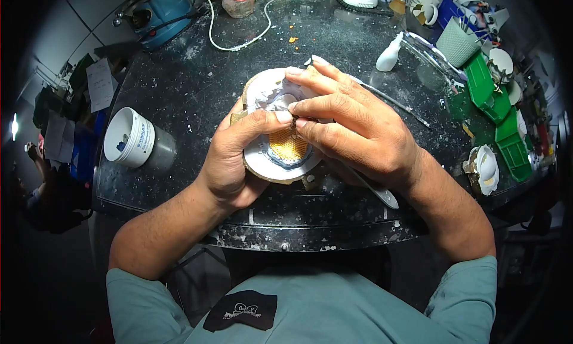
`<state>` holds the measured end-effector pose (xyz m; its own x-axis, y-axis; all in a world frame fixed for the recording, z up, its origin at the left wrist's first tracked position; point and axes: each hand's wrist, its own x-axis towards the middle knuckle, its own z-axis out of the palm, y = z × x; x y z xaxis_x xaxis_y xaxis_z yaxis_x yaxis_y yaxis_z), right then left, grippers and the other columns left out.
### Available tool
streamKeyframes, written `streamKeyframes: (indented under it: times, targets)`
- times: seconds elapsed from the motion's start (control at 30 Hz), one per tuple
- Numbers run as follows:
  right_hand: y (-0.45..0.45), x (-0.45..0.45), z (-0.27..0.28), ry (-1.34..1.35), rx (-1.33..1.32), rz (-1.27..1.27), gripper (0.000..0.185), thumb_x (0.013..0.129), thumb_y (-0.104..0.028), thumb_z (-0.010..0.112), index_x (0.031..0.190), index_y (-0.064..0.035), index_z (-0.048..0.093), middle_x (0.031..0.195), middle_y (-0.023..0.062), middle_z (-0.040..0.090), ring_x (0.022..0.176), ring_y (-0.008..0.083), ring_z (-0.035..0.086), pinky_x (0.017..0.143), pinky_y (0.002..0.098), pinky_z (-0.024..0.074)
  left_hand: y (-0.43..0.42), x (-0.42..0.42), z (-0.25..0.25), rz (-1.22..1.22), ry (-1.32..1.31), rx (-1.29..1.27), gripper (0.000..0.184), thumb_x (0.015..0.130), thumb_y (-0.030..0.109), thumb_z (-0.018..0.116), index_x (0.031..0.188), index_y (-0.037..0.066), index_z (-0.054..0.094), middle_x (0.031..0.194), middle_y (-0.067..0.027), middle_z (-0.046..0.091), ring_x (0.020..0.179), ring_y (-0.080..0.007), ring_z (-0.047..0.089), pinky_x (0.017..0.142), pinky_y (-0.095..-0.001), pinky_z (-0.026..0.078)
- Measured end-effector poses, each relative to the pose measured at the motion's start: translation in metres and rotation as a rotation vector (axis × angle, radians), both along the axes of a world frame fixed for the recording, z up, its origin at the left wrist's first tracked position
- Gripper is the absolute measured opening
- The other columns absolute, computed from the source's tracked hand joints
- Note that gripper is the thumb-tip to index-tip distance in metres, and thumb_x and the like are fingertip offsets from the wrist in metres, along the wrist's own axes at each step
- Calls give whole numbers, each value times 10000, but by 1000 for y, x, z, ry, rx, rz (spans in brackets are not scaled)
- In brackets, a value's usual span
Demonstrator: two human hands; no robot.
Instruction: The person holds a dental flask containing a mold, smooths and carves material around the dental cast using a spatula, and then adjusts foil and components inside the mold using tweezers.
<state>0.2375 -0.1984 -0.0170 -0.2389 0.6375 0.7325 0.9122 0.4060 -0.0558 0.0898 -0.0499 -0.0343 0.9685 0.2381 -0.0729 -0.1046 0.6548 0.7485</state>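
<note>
My left hand (230,159) grips a round white plaster mold (255,159) in a brass-coloured metal rim, like half of a dental flask. Its thumb presses on the inside, at the upper edge of a gold mesh (287,146) set in the plaster. From the right, my right hand (364,120) reaches over the mold. Its thumb and fingertips are pinched together beside my left thumb, hiding whatever is between them. A bluish line rings the mesh. Below my right hand, a spatula (382,193) shows its pale blade; its other end is hidden.
A white tub (129,138) stands at the left. Behind my right hand lie a thin metal tool (397,104) and a white dropper bottle (389,54). Green bins (486,87) and another plaster mold half (482,171) line the right side. A white cable (213,27) crosses the back.
</note>
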Motion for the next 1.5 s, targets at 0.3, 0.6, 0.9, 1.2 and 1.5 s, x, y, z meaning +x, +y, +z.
streamKeyframes:
  times: [0.3, 0.6, 0.9, 1.2, 1.5]
  targets:
    - [4, 1, -5, -29, 17, 13, 179, 790, -91, 691, 922, 23, 650, 1042, 181, 641, 1182, 430, 630, 1050, 585, 489, 3, 1, -2, -36, 15, -53, 404, 938, 113, 592, 1319, 24, 490, 1126, -121, 642, 1021, -216, 687, 901, -383, 598]
    - [5, 4, -8, -46, 18, 22, 190, 756, -100, 688, 906, -6, 619, 1037, 170, 602, 1181, 429, 625, 1031, 523, 530, 0, 2, -2, 15, 39, -20, 342, 937, 148, 582, 1247, 4, 563, 1049, -125, 691, 964, -228, 715, 867, -385, 606]
    - [3, 10, -5, 71, 71, 17, 167, 817, -30, 724, 954, 3, 634, 1098, 156, 643, 1192, 377, 644, 1065, 545, 491, 7, 5, -4, -9, -28, -226, 514, 932, 302, 570, 1344, -3, 536, 1230, -151, 667, 1117, -271, 668, 996, -423, 539]
    - [5, -14, -14, 1015, 18, -36, 82, 984, 14, 601, 1058, 35, 573, 1121, 182, 676, 1083, 237, 683, 978, 358, 541, 23, 6, 2, 22, -136, -346, 774, 903, 537, 539, 1438, -18, 460, 1417, -185, 556, 1311, -324, 537, 1155, -468, 383]
    - [7, -33, -10, 1804, 97, 381, 154, 1027, -68, 554, 1141, 30, 519, 1146, 197, 673, 1186, 287, 652, 1087, 404, 497, 33, 9, -3, 2, -250, -473, 633, 976, 452, 490, 1420, 0, 487, 1417, -164, 558, 1322, -306, 522, 1159, -463, 368]
